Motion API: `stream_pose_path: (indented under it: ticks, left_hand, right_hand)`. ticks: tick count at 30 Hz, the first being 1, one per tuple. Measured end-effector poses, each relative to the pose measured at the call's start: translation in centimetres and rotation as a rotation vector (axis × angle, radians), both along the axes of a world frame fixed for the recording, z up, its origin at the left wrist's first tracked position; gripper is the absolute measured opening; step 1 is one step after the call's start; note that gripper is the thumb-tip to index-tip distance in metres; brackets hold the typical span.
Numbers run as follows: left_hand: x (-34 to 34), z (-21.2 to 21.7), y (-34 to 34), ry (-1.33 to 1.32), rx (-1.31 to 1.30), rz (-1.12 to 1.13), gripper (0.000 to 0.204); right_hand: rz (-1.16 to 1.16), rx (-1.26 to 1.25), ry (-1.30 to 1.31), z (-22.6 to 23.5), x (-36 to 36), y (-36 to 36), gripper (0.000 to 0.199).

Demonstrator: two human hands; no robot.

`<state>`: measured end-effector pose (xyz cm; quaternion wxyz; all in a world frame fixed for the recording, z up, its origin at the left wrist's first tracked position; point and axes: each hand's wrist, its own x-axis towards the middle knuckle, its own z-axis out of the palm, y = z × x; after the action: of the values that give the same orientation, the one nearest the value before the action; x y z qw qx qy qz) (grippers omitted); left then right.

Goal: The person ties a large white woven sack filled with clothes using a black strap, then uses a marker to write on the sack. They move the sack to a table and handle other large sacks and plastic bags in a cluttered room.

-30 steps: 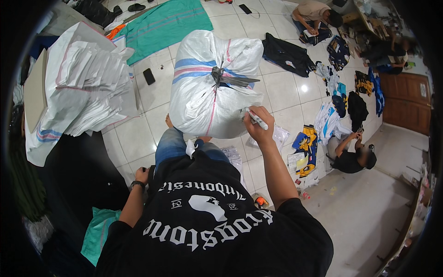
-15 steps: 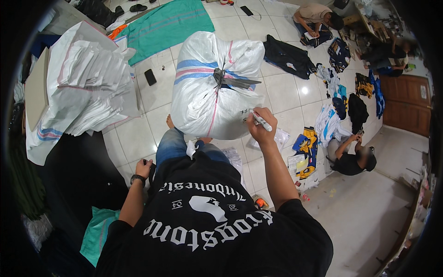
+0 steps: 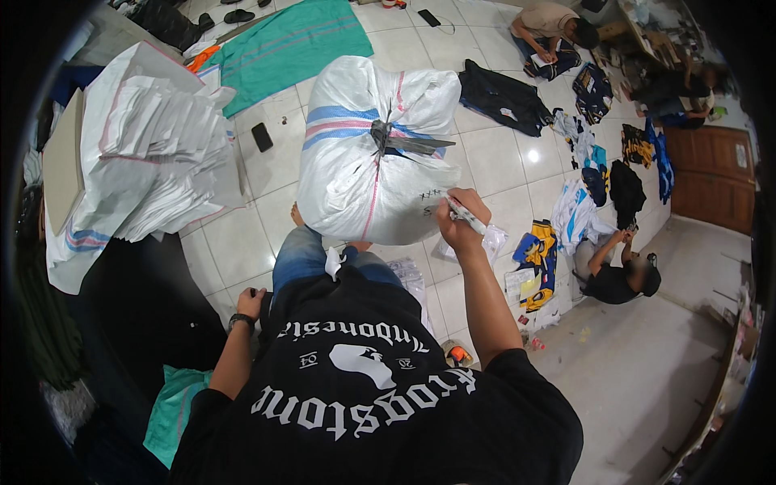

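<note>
A stuffed white woven sack [image 3: 339, 186] with blue and pink stripes stands on the floor in front of my legs. Its gathered mouth is bound with a black plastic strip [image 3: 416, 144]. My right hand [image 3: 462, 220] is closed around a white marker pen [image 3: 466, 215], held against the sack's right side. Dark handwritten marks [image 3: 430, 195] show on the fabric just left of the pen. My left hand [image 3: 251, 302] is down beside my left hip, fingers curled around a small black thing [image 3: 253, 291], mostly hidden and too small to name.
An open white sack [image 3: 162, 145] with bundled white sheets stands at left, near a phone [image 3: 262, 137]. A green sack [image 3: 295, 52] lies flat beyond. Folded clothes [image 3: 505, 97] and jerseys [image 3: 537, 263] cover the right floor. Co-workers [image 3: 618, 275] sit along the right side.
My right hand has shifted slightly with the marker pen, which now tilts differently. More dark strokes show on the sack. My left hand has dropped a little.
</note>
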<state>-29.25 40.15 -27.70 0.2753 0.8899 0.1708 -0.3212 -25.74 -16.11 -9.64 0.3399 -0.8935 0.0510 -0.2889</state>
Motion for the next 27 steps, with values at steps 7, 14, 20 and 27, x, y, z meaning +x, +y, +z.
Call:
stream_pose_path:
  ticks: [7,14,20,27]
  left_hand:
    - [0.5,1.1,-1.5,-0.013,-0.078,0.049,0.036]
    - [0.4,1.2,-1.0,-0.023,-0.055,0.041,0.037]
    - [-0.5,0.2,0.1,-0.006,-0.019,0.024,0.038]
    - [0.0,0.5,-0.6,-0.019,-0.041,0.024,0.039]
  right_hand:
    - [0.040,0.041,-0.053,0.4,1.0,-0.2,0.016]
    - [0.015,0.175,0.125,0.1,0.9,-0.7,0.013]
    - [0.038,0.087,0.159,0.5,0.4,-1.6,0.013]
    - [0.075,0.040,0.109,0.0,0.2,-1.7,0.013]
